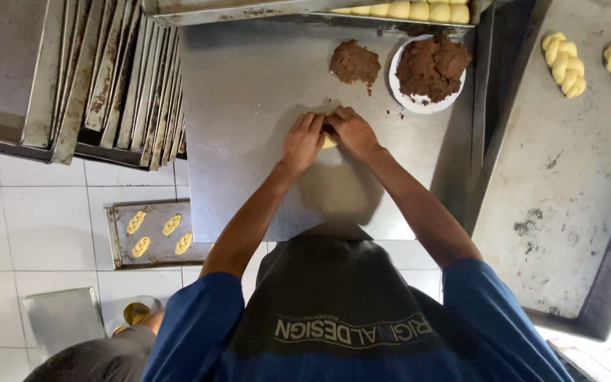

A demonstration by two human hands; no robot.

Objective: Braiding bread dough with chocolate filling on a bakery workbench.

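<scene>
Blue sleeves and a dark apron (334, 304) fill the bottom of the view, and from them two bare forearms reach out over a steel table (242, 106). Both hands meet at the middle of that table on a small piece of pale yellow dough (329, 141), which shows only as a sliver between them. Left hand (303, 142) lies with fingers curled down over the dough's left side; right hand (352, 131) covers its right side, fingertips pressed in against it. Together the hands are closed round the dough, touching each other above it.

Just beyond the hands sits a loose lump of dark brown filling (354, 63) directly on the steel, with a few crumbs beside it. Next to that, to the right, stands a white plate (399, 95) heaped with more of the same brown filling. Along the table's far edge runs a row of pale dough balls (419, 10) in a tray.

On the right, a large worn baking tray (553, 198) carries two braided dough pieces (563, 54) at its far end. On the left, a stack of empty metal trays (121, 78) leans together. Lower down, on the white tiled floor, a small tray (151, 233) holds four little twisted dough pieces, and another person's head (86, 361) shows at the bottom edge.
</scene>
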